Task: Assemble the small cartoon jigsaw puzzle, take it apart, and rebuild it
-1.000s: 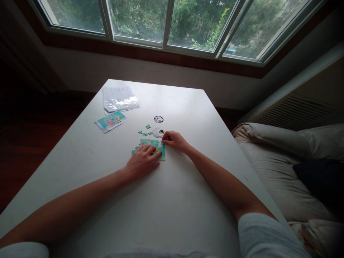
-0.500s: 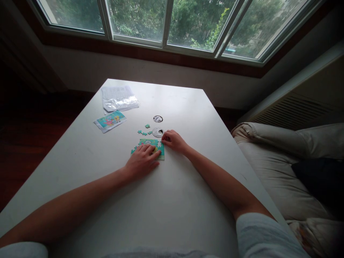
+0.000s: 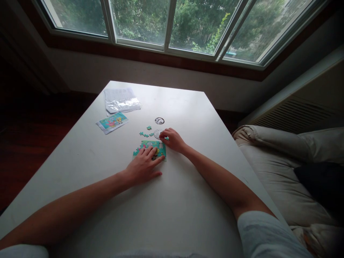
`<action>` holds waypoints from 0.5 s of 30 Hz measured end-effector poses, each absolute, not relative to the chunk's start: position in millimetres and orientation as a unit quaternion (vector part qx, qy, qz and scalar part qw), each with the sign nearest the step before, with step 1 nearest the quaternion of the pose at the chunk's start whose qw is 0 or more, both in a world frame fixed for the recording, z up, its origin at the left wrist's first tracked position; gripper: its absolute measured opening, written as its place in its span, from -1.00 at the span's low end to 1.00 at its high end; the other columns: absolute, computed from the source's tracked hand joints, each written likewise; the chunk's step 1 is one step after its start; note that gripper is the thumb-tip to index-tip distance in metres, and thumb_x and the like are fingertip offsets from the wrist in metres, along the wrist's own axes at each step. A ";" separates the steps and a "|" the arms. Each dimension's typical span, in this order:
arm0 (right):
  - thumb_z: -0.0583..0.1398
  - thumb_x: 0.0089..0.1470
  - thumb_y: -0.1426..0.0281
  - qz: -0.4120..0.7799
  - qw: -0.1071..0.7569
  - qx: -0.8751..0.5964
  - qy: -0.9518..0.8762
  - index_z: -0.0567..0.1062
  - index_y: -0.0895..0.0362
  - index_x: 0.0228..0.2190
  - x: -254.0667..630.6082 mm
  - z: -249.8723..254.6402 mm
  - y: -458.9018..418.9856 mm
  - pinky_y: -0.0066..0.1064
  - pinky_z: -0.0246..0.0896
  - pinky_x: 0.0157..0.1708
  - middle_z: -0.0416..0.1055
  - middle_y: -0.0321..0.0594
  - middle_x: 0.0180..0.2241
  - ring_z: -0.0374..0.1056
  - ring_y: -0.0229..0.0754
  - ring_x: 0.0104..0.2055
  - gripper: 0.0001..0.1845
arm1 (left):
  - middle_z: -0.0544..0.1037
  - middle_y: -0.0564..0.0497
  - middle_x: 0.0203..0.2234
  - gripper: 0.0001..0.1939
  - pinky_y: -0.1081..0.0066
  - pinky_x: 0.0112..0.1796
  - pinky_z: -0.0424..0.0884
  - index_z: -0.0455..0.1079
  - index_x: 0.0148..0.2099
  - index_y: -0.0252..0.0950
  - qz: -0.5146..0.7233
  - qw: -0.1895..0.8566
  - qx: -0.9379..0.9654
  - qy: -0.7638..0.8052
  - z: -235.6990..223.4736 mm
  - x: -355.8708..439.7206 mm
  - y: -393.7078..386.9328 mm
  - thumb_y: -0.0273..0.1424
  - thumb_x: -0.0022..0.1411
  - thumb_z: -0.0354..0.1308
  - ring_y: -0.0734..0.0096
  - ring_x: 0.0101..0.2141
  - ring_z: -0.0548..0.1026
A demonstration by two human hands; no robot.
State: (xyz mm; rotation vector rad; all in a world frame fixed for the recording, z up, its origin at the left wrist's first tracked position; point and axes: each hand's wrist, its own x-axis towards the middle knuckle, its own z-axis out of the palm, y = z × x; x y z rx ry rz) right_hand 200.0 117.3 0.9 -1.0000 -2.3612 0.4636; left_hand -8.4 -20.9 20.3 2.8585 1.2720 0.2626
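A partly joined jigsaw puzzle (image 3: pixel 147 144), teal with cartoon figures, lies at the middle of the white table. My left hand (image 3: pixel 143 163) rests flat across its lower part, fingers spread and thumb on the tabletop, covering some of the picture. Just above the puzzle's upper right corner, my right hand (image 3: pixel 173 139) has its fingertips pinched on a small teal puzzle piece (image 3: pixel 167 138). A pale notch shows in the puzzle near that corner. Loose puzzle pieces (image 3: pixel 146 135) lie above the puzzle, beside a round silver disc (image 3: pixel 157 134) partly hidden by my right fingers.
Farther back, a round hole (image 3: pixel 159 121) with a dark rim shows in the table (image 3: pixel 188 107). At the left are a small picture sheet (image 3: pixel 113 122) and papers in a clear sleeve (image 3: pixel 122 100). A beige sofa (image 3: pixel 268 161) stands along the right side.
My right hand has shifted slightly up and left relative to the puzzle, now covering part of the silver disc. My left thumb has spread lower on the table. The view has tilted slightly.
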 end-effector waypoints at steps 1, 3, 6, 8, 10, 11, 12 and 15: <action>0.22 0.15 0.49 0.169 0.262 -0.366 -0.877 0.56 0.09 -0.34 196.3 2.4 119.1 -0.33 0.14 -0.15 0.49 -0.21 -0.33 0.28 -0.13 -0.21 -0.90 | 0.24 -0.34 0.29 -0.40 -0.14 0.16 0.21 0.28 0.32 -0.12 0.081 0.002 0.911 0.404 20.9 -8.5 -21.6 0.01 0.34 0.09 -0.24 0.25 0.23; 0.22 0.16 0.48 0.163 0.259 -0.359 -0.882 0.57 0.09 -0.34 187.7 5.0 122.9 -0.32 0.15 -0.13 0.49 -0.20 -0.31 0.28 -0.13 -0.21 -0.89 | 0.21 -0.36 0.31 -0.38 -0.15 0.16 0.20 0.26 0.33 -0.11 0.077 0.004 0.912 0.404 22.2 -8.7 -22.8 0.03 0.35 0.07 -0.27 0.26 0.22; 0.22 0.19 0.46 0.157 0.251 -0.352 -0.888 0.59 0.09 -0.31 173.1 8.2 128.4 -0.31 0.15 -0.09 0.49 -0.18 -0.29 0.29 -0.12 -0.17 -0.88 | 0.19 -0.36 0.33 -0.37 -0.18 0.17 0.18 0.24 0.34 -0.09 0.075 0.009 0.912 0.403 23.2 -9.9 -23.7 0.04 0.34 0.07 -0.28 0.27 0.22; 0.24 0.19 0.43 0.151 0.243 -0.352 -0.891 0.61 0.09 -0.28 163.1 8.9 131.9 -0.29 0.14 -0.06 0.50 -0.16 -0.26 0.28 -0.10 -0.14 -0.89 | 0.18 -0.35 0.34 -0.37 -0.18 0.18 0.17 0.24 0.35 -0.09 0.073 0.017 0.912 0.402 23.4 -11.3 -23.5 0.04 0.34 0.08 -0.28 0.28 0.21; 0.26 0.18 0.41 0.144 0.232 -0.351 -0.896 0.62 0.08 -0.24 154.2 8.1 135.7 -0.27 0.13 -0.03 0.50 -0.15 -0.23 0.28 -0.09 -0.13 -0.88 | 0.17 -0.34 0.35 -0.35 -0.19 0.19 0.15 0.23 0.36 -0.07 0.071 0.025 0.914 0.398 24.1 -13.1 -23.2 0.05 0.33 0.08 -0.27 0.29 0.19; 0.26 0.18 0.40 0.140 0.224 -0.349 -0.899 0.62 0.07 -0.21 150.3 7.2 137.7 -0.26 0.12 -0.02 0.50 -0.15 -0.22 0.27 -0.08 -0.12 -0.86 | 0.17 -0.33 0.35 -0.35 -0.19 0.19 0.14 0.22 0.37 -0.06 0.068 0.029 0.916 0.394 24.9 -13.9 -23.1 0.05 0.33 0.09 -0.26 0.30 0.17; 0.26 0.18 0.41 0.136 0.215 -0.346 -0.903 0.63 0.07 -0.19 147.0 6.3 139.7 -0.26 0.11 -0.02 0.50 -0.14 -0.20 0.27 -0.08 -0.12 -0.84 | 0.17 -0.32 0.35 -0.34 -0.19 0.20 0.14 0.20 0.38 -0.04 0.066 0.031 0.918 0.390 25.8 -14.7 -23.1 0.05 0.32 0.09 -0.26 0.31 0.16; 0.24 0.21 0.41 0.130 0.190 -0.329 -0.916 0.63 0.05 -0.13 140.7 4.7 145.2 -0.25 0.10 0.00 0.49 -0.13 -0.16 0.27 -0.07 -0.10 -0.79 | 0.17 -0.30 0.36 -0.31 -0.18 0.20 0.13 0.16 0.40 0.00 0.056 0.034 0.922 0.382 29.4 -16.0 -24.2 0.07 0.32 0.09 -0.25 0.32 0.15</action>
